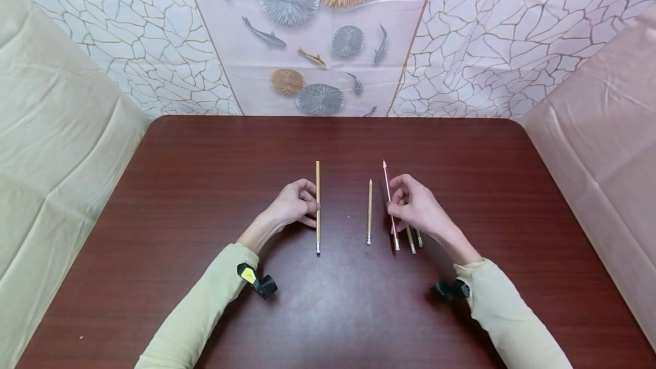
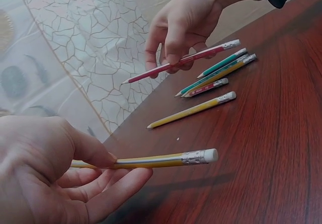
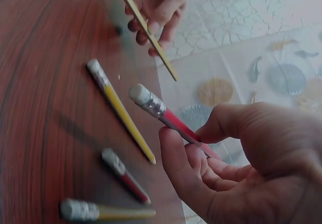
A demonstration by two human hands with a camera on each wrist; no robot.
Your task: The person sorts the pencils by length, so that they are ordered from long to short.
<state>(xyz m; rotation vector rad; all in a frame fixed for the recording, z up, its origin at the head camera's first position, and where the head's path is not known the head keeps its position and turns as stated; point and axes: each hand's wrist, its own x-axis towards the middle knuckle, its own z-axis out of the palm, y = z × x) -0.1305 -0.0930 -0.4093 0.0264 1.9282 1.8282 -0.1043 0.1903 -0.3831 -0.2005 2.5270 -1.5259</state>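
Note:
My left hand (image 1: 292, 205) pinches a yellow pencil (image 1: 318, 184) above the table, its white eraser end toward me. In the left wrist view, thumb and fingers grip that pencil (image 2: 151, 161) along its shaft. A red pencil (image 1: 386, 178) is pinched in my right hand (image 1: 417, 206), sharpened tip pointing away. Between the hands, another yellow pencil (image 1: 369, 215) lies on the table. Below the right hand lies a group: a short red pencil (image 2: 206, 88), a yellow pencil (image 2: 221, 74) and green pencils (image 2: 221, 64). From the head view the right hand hides most of this group.
The dark reddish-brown wooden table (image 1: 205, 158) has rounded far corners. Patterned cloth (image 1: 328, 61) hangs behind it, and beige cloth (image 1: 56, 158) lines the sides. Black wrist cameras (image 1: 265, 286) sit at both sleeves.

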